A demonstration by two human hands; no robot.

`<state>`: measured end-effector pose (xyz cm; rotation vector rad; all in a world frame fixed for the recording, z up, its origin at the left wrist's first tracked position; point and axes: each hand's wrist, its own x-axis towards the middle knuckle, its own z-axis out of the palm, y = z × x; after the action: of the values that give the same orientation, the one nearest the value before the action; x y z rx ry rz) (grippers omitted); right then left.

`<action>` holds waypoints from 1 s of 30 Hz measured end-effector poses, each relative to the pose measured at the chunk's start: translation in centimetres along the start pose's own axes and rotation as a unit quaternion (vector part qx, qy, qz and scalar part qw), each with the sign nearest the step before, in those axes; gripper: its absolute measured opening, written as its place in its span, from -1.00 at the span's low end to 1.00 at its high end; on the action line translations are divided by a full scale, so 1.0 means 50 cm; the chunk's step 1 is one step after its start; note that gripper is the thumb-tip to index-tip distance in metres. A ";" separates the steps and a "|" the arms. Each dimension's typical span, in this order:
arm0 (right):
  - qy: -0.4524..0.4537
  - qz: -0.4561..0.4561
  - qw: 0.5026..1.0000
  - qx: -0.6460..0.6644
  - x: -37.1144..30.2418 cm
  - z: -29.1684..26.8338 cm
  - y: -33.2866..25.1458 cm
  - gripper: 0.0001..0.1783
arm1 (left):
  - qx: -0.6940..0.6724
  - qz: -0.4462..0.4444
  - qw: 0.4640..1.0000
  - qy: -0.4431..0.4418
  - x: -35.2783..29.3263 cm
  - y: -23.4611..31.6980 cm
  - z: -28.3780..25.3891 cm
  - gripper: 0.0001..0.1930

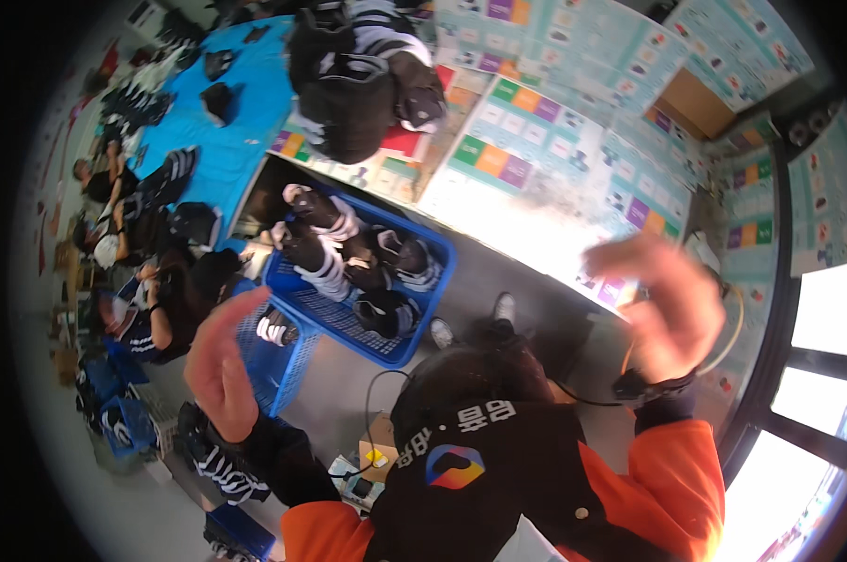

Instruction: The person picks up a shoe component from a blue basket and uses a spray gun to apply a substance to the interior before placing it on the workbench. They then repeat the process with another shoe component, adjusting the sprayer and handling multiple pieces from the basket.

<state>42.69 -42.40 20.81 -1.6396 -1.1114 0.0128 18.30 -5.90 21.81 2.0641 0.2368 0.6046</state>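
Note:
My left hand [223, 371] is raised at the left, its thumb and fingers curved apart with nothing between them. On the right, my right hand [669, 302] is also raised, somewhat blurred, its fingers bent and apart and holding nothing. A black band with a cable [640, 386] sits at the right wrist. Between and beyond the hands, a blue plastic basket [367, 354] stands on the floor with several dark, cap-like stacks [322, 267] with pale layers in it. Neither hand touches the basket.
A table covered with printed sheets [484, 201] spans the far right, with a pile of dark caps [344, 108] at its left. A second blue basket [297, 370] adjoins the first. Another table has a blue cover [255, 80]. Several people sit at the left; windows [826, 318] line the right.

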 end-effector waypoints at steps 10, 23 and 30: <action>-0.160 0.153 0.894 0.390 0.042 0.163 0.012 0.25 | -0.503 -0.086 0.832 -0.219 0.033 -0.039 0.115 0.11; -0.455 -0.433 0.650 0.428 -0.026 -0.073 -0.102 -0.08 | -0.376 0.345 0.824 -0.245 -0.135 0.179 -0.189 -0.16; 0.291 -0.361 0.819 0.338 -0.019 -0.246 -0.096 -0.52 | -0.138 0.459 0.870 0.113 -0.138 0.145 -0.246 -0.48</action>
<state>45.48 -52.50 28.90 -0.4549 -1.0067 -0.5029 5.65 -3.41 31.02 1.7323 -0.7175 1.3621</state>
